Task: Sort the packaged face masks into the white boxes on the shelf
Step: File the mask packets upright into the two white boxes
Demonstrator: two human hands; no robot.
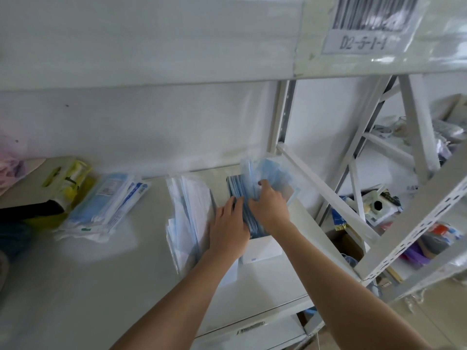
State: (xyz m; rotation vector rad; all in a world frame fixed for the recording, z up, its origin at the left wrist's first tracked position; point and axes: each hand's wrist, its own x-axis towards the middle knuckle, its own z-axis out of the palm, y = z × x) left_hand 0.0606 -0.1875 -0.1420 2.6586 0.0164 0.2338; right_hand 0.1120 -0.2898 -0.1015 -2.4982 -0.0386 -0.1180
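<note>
2 hands in 1 white box (261, 248): right hand (269, 207) fingers grip blue masks (267, 170); left hand (228, 223) fingers flat.

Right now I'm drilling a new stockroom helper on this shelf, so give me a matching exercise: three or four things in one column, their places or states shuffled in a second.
Things:
1. white cardboard box
2. yellow-green packaged item
3. barcode label
4. flat stack of clear-wrapped white masks

Places or states:
A. far left of the shelf
B. taped on the beam overhead
C. packed with upright blue masks, both hands in it
D. lying just left of the box

Pairs: 1-C, 2-A, 3-B, 4-D
</note>
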